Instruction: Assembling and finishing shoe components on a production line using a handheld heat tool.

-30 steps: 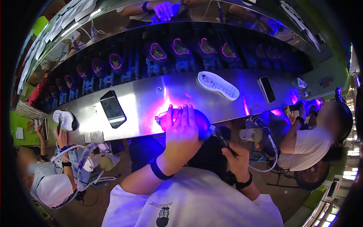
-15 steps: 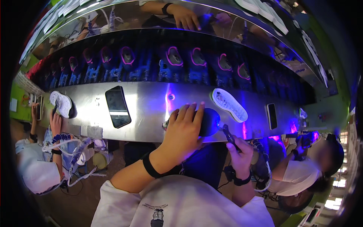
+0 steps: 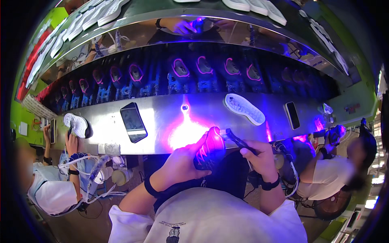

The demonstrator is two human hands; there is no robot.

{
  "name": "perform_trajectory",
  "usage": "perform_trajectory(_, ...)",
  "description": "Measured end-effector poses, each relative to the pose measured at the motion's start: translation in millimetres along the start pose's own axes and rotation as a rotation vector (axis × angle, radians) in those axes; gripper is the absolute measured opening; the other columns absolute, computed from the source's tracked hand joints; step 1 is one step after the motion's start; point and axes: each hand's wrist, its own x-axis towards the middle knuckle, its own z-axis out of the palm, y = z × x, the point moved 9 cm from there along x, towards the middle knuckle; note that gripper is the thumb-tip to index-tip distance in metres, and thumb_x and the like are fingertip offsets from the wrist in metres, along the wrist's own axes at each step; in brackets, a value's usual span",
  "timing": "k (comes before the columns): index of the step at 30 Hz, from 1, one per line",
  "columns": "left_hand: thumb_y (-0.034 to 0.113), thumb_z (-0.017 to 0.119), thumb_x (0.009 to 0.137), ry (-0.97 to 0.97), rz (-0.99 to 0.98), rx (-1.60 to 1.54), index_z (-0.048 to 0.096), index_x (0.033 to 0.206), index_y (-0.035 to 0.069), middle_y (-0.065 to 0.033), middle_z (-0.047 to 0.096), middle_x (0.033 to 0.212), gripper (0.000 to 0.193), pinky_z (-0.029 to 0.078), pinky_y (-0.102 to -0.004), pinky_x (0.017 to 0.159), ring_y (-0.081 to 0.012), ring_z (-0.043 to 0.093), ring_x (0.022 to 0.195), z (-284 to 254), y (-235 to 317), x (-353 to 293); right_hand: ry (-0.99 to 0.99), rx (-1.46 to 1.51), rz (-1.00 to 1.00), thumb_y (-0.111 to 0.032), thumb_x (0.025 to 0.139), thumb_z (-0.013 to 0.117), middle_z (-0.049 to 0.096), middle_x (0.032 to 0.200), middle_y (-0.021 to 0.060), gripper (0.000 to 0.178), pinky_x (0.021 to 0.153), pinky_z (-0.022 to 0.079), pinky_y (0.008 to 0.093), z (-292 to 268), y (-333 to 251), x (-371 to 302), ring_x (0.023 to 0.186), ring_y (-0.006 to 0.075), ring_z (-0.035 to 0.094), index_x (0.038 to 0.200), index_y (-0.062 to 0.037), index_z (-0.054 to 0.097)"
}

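Note:
A dark shoe upper [image 3: 210,151] with pinkish laces is gripped in my left hand [image 3: 180,164], held at the bench's near edge with its toe pointing away from me. My right hand [image 3: 261,156] closes round the dark handle of a brush [image 3: 240,141], whose pale tip meets the toe side of the upper. Strong violet light colours both the upper and my left fingers. Beyond the brush a white shoe sole [image 3: 245,109] lies with its hollow side up on the metal bench [image 3: 162,107].
One phone [image 3: 133,122] lies left of centre, another phone [image 3: 291,115] to the right. Behind the bench runs a dark channel of shoes with glowing pink outlines [image 3: 180,68]. White soles [image 3: 105,14] line the upper shelf. Co-workers sit on both sides; the left one handles a white sole [image 3: 76,124].
My left hand has turned the shoe upper, so its laces now show and its toe points away. The brush has shifted slightly up and left. A bright pink-violet glow now covers the bench behind.

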Motion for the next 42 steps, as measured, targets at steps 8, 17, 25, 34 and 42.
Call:
perform_trajectory(8,0.030,0.090,0.072,-0.130,-0.031,-0.395,0.033,0.156,0.005,-0.0154,0.074,0.109,0.104,0.058,-0.0380,0.087,-0.0285,0.074,0.097,19.9,21.7,-4.6,-0.084,-0.023,0.120,-0.012,0.092,0.074,0.075,0.091,0.0067,0.023,0.079,0.052,0.0292,-16.6,26.0,-31.0,0.083,0.0130,0.067,0.112,-0.0003,0.075)
perform_trajectory(17,0.020,0.090,0.079,-0.216,-0.249,-0.742,0.045,0.146,0.000,-0.0078,0.063,0.130,0.084,0.051,-0.0353,0.101,-0.0177,0.062,0.117,50.4,14.7,-7.1,0.016,-0.035,0.061,-0.011,0.090,0.077,0.076,0.093,0.0101,0.027,0.079,0.053,0.0303,-13.7,58.7,-63.9,0.084,0.0134,0.067,0.115,0.0002,0.074)
perform_trajectory(25,0.028,0.093,0.073,-0.209,-0.110,-0.669,0.046,0.146,-0.001,-0.0107,0.066,0.128,0.091,0.052,-0.0363,0.099,-0.0205,0.065,0.116,49.1,22.1,1.9,0.107,-0.057,0.202,-0.014,0.092,0.076,0.076,0.091,0.0106,0.029,0.077,0.052,0.0292,-40.4,32.5,-46.0,0.081,0.0106,0.065,0.115,0.0024,0.073)
perform_trajectory(34,0.027,0.094,0.073,-0.196,-0.112,-0.582,0.046,0.147,0.000,-0.0086,0.066,0.129,0.092,0.049,-0.0372,0.103,-0.0171,0.063,0.116,31.7,10.9,6.0,-0.049,-0.058,0.113,-0.010,0.089,0.076,0.076,0.094,0.0097,0.027,0.081,0.053,0.0286,-23.1,42.4,-34.7,0.086,0.0130,0.069,0.114,-0.0010,0.075)
perform_trajectory(42,0.013,0.088,0.081,-0.183,-0.444,-1.048,0.053,0.137,-0.003,-0.0083,0.069,0.119,0.069,0.054,-0.0316,0.093,-0.0144,0.067,0.105,50.0,-30.2,-3.6,-0.092,-0.132,0.189,-0.011,0.088,0.078,0.077,0.097,0.0097,0.026,0.083,0.052,0.0300,4.0,78.8,-49.5,0.090,0.0149,0.070,0.112,-0.0021,0.076)
